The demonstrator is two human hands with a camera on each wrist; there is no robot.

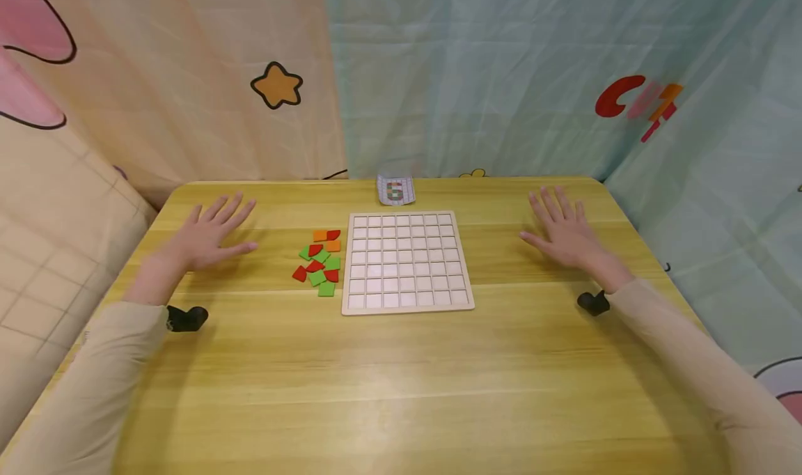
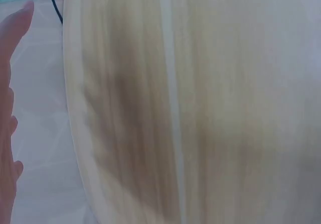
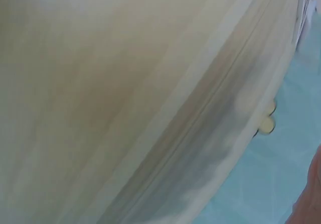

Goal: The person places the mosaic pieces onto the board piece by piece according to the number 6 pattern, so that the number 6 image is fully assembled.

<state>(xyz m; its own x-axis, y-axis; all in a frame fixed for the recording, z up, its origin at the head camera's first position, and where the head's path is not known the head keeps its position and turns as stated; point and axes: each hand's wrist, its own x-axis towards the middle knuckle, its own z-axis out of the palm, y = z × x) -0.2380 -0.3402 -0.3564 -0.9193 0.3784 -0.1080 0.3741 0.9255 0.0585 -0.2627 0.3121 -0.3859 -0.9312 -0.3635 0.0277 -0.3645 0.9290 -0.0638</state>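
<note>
In the head view my left hand [image 1: 209,238] is held over the left side of the table, fingers spread and straight, holding nothing. My right hand [image 1: 564,235] is likewise spread over the right side, with nothing in it. Between them lies a pale wooden grid board [image 1: 407,311] with bare square cells. A loose cluster of tiles sits left of the board, nearer the left hand: green square tiles [image 1: 326,289], red rounded tiles [image 1: 300,274] and orange tiles [image 1: 333,246]. Behind the board stands a small card [image 1: 396,191] with a coloured pattern on a grid.
The wooden table [image 1: 376,377] has rounded back corners. Fabric curtains [image 1: 501,64] with cartoon prints hang close behind its back edge and along the sides. A black wrist device [image 1: 186,318] is at the left wrist and another black device [image 1: 592,303] at the right.
</note>
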